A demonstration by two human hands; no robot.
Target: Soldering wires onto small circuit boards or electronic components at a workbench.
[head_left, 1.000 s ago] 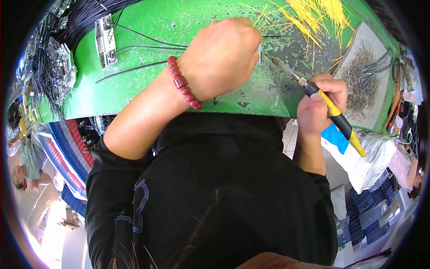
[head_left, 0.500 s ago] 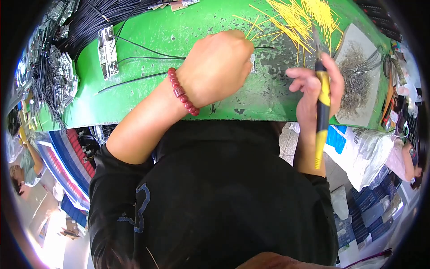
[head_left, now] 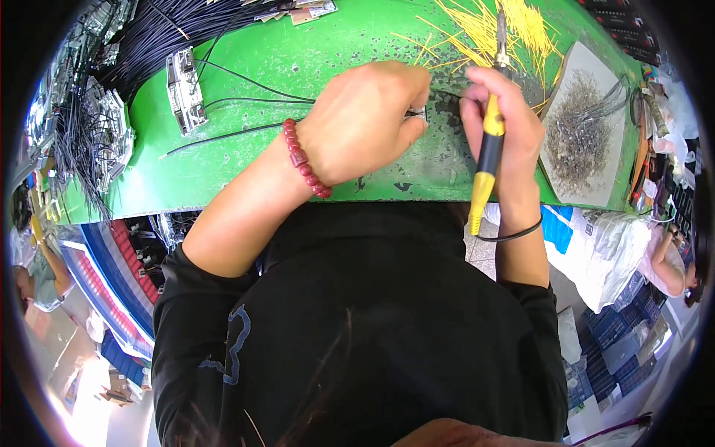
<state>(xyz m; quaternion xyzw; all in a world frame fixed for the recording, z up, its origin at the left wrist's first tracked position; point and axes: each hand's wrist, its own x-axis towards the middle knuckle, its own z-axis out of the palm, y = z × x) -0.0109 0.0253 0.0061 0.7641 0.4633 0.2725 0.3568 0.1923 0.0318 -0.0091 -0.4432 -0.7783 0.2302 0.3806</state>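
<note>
My left hand [head_left: 365, 123], with a red bead bracelet at the wrist, is closed over the green table. Thin black cables [head_left: 257, 100] run from the left in under its fingers, where it grips them. A small pale metal piece [head_left: 418, 113] peeks out by the thumb; the rest of it is hidden. To the right, my right hand [head_left: 518, 123] is wrapped round a yellow and black soldering iron [head_left: 488, 153]. The iron's metal tip points away from me, toward the pile of thin yellow tubes [head_left: 532, 37], and its black cord loops at my wrist.
A metal part [head_left: 186, 93] lies left on the green table [head_left: 171, 182]. Black cable bundles [head_left: 171, 45] and more metal parts [head_left: 108, 145] crowd the far left. On the right, a pale board [head_left: 573, 71] carries grey scraps and wire. Other people are at both sides.
My right hand has moved left, bringing the soldering iron closer to my left hand and tilting it. My left hand has turned slightly, uncovering more of the thumb and the small metal piece.
</note>
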